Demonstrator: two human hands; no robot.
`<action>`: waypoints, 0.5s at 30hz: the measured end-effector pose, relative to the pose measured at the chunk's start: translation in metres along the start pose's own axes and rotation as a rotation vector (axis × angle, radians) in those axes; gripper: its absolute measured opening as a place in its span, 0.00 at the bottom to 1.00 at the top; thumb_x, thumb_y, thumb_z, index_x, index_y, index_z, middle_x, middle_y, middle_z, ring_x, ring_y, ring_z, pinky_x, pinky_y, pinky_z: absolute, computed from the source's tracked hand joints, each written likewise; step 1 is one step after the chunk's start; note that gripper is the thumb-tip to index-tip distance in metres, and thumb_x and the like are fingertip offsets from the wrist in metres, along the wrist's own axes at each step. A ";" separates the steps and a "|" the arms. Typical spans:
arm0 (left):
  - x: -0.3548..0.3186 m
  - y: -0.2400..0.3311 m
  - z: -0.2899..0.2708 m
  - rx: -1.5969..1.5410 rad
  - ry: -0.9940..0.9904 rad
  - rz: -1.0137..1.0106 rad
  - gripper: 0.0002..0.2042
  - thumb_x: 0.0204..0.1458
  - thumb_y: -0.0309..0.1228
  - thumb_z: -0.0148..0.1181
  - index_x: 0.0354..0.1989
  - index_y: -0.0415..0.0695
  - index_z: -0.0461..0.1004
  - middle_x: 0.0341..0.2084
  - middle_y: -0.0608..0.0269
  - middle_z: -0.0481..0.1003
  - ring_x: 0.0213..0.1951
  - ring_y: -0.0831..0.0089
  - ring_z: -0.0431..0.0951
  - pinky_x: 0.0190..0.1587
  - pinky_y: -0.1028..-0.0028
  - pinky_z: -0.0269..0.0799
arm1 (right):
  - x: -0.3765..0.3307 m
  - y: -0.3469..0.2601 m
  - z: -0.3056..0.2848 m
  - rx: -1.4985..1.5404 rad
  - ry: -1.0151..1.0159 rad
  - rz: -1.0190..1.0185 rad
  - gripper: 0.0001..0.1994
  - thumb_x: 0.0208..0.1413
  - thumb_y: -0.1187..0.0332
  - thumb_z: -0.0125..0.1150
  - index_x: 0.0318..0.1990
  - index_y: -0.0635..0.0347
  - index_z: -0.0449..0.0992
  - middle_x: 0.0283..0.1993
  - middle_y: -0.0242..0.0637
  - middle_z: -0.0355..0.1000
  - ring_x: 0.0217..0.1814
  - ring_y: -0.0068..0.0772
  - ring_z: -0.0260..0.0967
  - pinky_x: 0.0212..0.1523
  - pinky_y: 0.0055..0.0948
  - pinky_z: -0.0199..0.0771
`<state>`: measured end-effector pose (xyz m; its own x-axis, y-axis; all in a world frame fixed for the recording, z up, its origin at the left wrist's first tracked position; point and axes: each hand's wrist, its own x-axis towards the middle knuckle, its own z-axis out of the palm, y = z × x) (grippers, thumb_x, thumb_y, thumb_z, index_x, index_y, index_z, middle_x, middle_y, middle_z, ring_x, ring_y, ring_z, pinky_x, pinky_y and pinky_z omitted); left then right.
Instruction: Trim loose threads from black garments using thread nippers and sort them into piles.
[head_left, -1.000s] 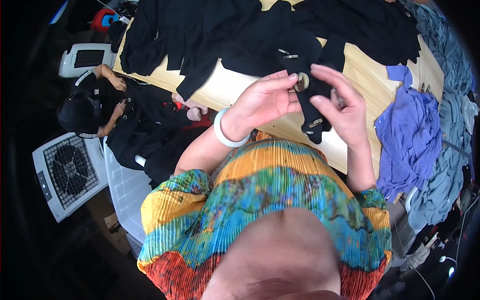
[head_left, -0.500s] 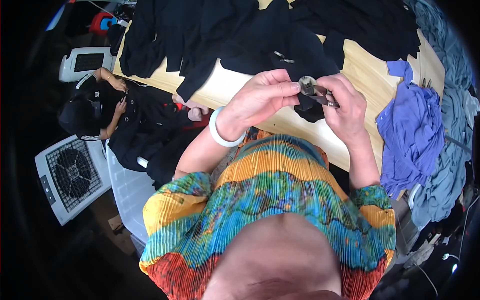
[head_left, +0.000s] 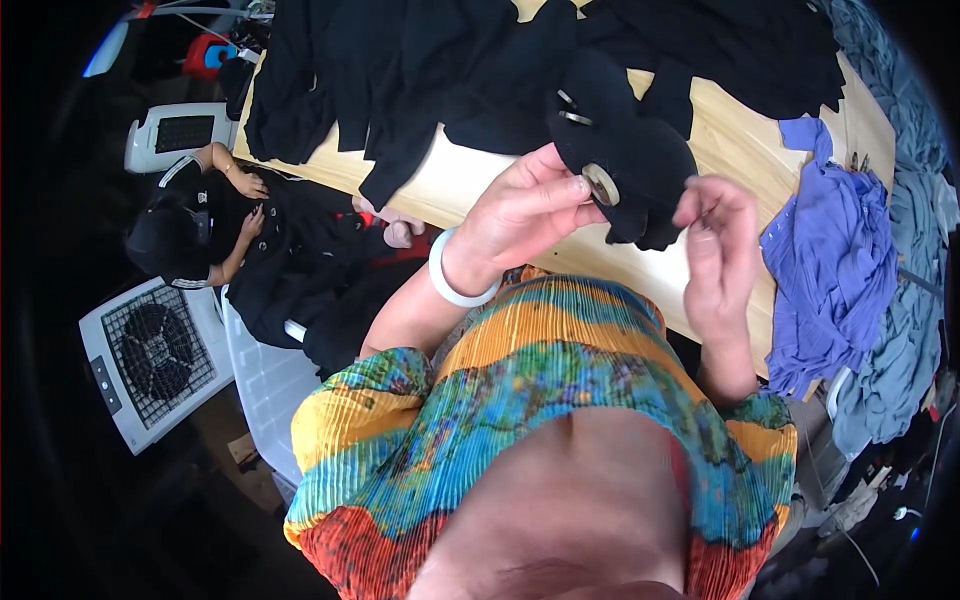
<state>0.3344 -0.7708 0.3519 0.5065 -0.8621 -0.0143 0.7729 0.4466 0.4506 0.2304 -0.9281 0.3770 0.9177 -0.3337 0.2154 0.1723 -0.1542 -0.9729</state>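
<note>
My left hand [head_left: 535, 205] is closed, pinching a large round button [head_left: 600, 186] that sits at the edge of a black garment [head_left: 640, 150]. The button is tilted, mostly edge-on. Two more buttons [head_left: 574, 117] show on the same cloth just above. To the right of the garment, my right hand [head_left: 720, 245] is raised with its fingers curled in and slightly blurred. What it holds, if anything, is hidden; the small metal snips seen earlier do not show.
Black garments [head_left: 420, 80] cover the far part of the wooden table [head_left: 735, 150]. A purple garment [head_left: 835, 250] hangs over its right edge, beside grey-blue cloth [head_left: 905, 220]. At left, another person [head_left: 175, 225] handles black cloth near a fan unit [head_left: 155, 345] and a clear plastic bin [head_left: 265, 390].
My right hand has drawn away from the button to the right and down, and the snips have gone out of sight. In my left hand the button has turned edge-on, with more black cloth spread beside it.
</note>
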 end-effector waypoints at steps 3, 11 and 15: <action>0.002 -0.004 -0.005 -0.001 -0.047 0.047 0.14 0.50 0.23 0.46 0.46 0.42 0.64 0.41 0.60 0.68 0.45 0.69 0.68 0.48 0.66 0.63 | -0.009 -0.005 0.008 -0.042 -0.040 0.018 0.11 0.49 0.71 0.53 0.39 0.66 0.64 0.24 0.30 0.64 0.23 0.16 0.58 0.25 0.14 0.59; 0.003 -0.006 -0.001 0.094 -0.064 0.124 0.13 0.50 0.22 0.47 0.45 0.41 0.66 0.40 0.61 0.69 0.43 0.70 0.68 0.48 0.67 0.63 | -0.008 -0.002 0.012 0.021 -0.071 0.121 0.08 0.49 0.74 0.53 0.36 0.66 0.64 0.23 0.28 0.63 0.22 0.13 0.55 0.23 0.14 0.56; 0.001 -0.007 -0.004 0.164 -0.043 0.152 0.12 0.49 0.21 0.48 0.44 0.40 0.66 0.39 0.61 0.70 0.43 0.71 0.69 0.48 0.68 0.62 | -0.006 0.000 0.016 0.006 -0.054 0.094 0.08 0.48 0.74 0.54 0.35 0.65 0.65 0.22 0.28 0.63 0.21 0.13 0.54 0.22 0.13 0.56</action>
<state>0.3313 -0.7738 0.3457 0.5926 -0.7991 0.1011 0.6152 0.5301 0.5835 0.2301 -0.9112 0.3747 0.9478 -0.2959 0.1188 0.0868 -0.1190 -0.9891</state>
